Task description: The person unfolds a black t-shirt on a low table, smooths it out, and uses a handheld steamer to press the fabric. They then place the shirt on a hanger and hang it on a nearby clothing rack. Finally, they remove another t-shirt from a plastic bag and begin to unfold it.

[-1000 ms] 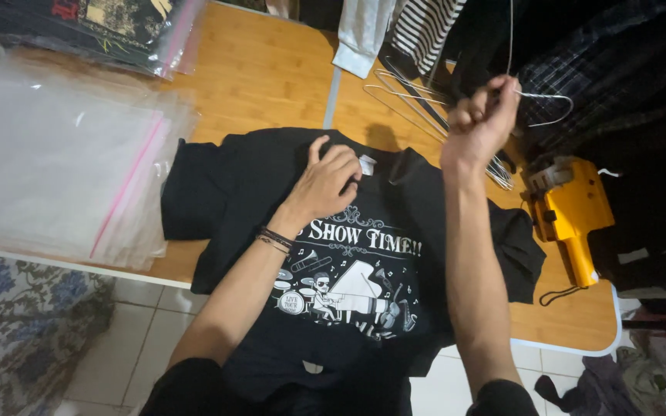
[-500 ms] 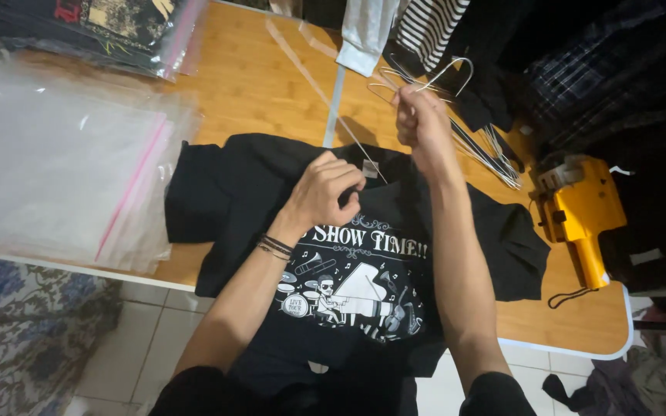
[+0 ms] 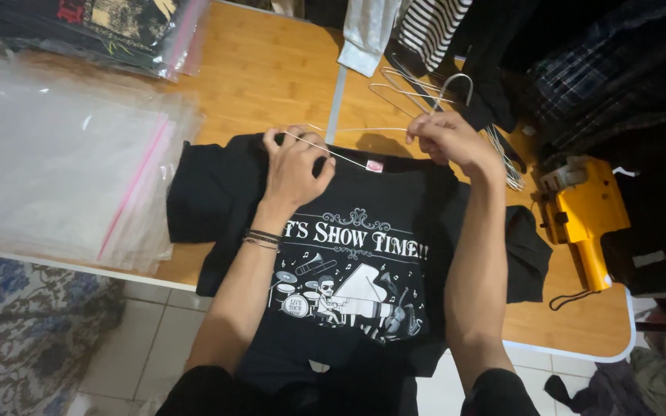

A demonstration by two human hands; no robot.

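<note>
Black T-shirt (image 3: pixel 364 254) lies flat, print side up, on the wooden table (image 3: pixel 271 69); long axis runs near–far, collar at the far end, hem hanging off the near edge. A small pink neck label (image 3: pixel 375 166) sits at the collar. Left hand (image 3: pixel 296 163) presses on the collar's left side, fingers pinching one arm of a thin wire hanger (image 3: pixel 348 146). Right hand (image 3: pixel 445 139) is closed around the hanger near its hook, which points far. A stack of clear plastic bags (image 3: pixel 63 169) with pink strips lies left; a yellow tagging gun (image 3: pixel 583 219) lies right.
</note>
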